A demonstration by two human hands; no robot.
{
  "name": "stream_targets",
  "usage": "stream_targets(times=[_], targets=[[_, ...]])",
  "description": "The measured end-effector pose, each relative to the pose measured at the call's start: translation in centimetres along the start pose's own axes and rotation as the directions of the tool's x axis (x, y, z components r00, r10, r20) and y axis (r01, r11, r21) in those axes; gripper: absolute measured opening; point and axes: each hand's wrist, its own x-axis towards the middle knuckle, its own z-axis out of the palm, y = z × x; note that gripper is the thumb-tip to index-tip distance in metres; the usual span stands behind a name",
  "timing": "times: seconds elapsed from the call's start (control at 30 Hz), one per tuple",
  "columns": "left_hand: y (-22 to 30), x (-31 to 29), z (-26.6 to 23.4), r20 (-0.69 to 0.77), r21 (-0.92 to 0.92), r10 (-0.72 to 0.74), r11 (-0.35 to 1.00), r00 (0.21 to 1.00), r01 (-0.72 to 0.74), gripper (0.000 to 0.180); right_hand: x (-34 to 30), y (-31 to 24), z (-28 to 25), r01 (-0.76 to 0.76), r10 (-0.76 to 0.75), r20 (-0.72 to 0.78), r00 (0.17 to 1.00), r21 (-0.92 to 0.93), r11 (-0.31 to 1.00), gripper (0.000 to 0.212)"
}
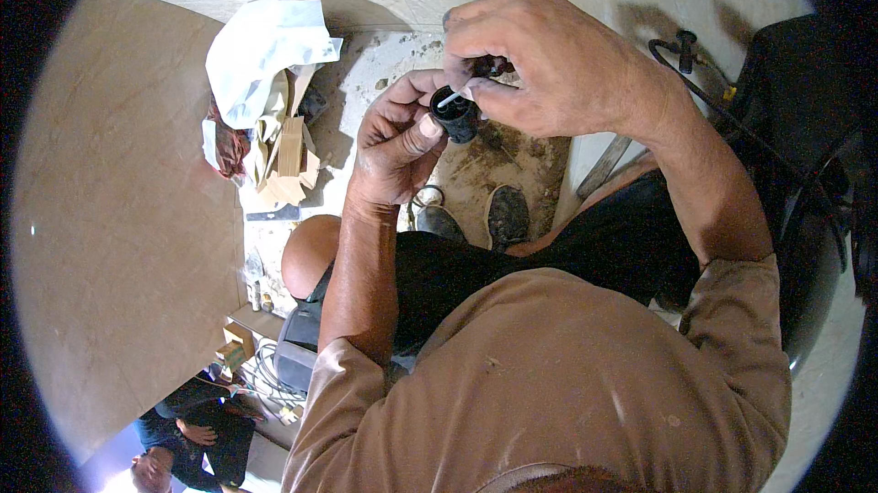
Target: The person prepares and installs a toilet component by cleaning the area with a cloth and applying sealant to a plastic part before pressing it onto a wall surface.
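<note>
My left hand [402, 138] is closed round a small black cylindrical cup [463, 125], its open mouth tilted up toward me. A thin white stick [451, 100] lies across that mouth, one end reaching inside. My right hand [549, 63] comes over from the right with its thumb and fingers pinched at the stick's outer end, close to the cup's rim. Something dark [491, 66] shows between the right fingers; its kind is hidden.
Cardboard pieces and a white plastic bag [265, 54] are heaped on the dirty floor at the left. Black hoses [681, 54] and a dark bulky object [791, 81] stand at the right. Cables [267, 369] lie lower left, near another person [197, 420].
</note>
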Motion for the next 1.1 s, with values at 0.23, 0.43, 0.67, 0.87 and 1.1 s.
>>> stream_targets(times=[0.23, 0.43, 0.67, 0.87, 1.1], targets=[[-0.1, 0.1, 0.0, -0.018, 0.02, -0.001, 1.0, 1.0, 0.001, 0.046, -0.2, 0.2, 0.1, 0.013, -0.012, -0.015, 1.0, 0.027, 1.0, 0.013], [-0.1, 0.2, 0.2, -0.025, 0.024, 0.021, 1.0, 0.999, -0.02, 0.045, -0.2, 0.1, 0.2, -0.071, 0.07, 0.025, 0.997, 0.03, 0.997, 0.012], [-0.1, -0.1, 0.3, -0.02, 0.028, 0.033, 0.999, 0.999, -0.032, 0.046, -0.2, 0.0, 0.4, -0.073, 0.072, 0.017, 0.997, 0.047, 0.996, 0.012], [-0.7, 0.1, -0.1, -0.025, 0.057, 0.034, 0.998, 0.999, -0.033, 0.046, -1.1, 0.3, 0.5, -0.073, 0.075, -0.018, 0.997, 0.106, 0.992, 0.011], [-0.7, -3.8, 1.1, -0.087, 0.21, 0.017, 0.978, 0.996, 0.002, 0.038, -2.6, 1.5, -5.2, -0.233, 0.393, -0.721, 0.571, 0.316, 0.92, 0.009]])
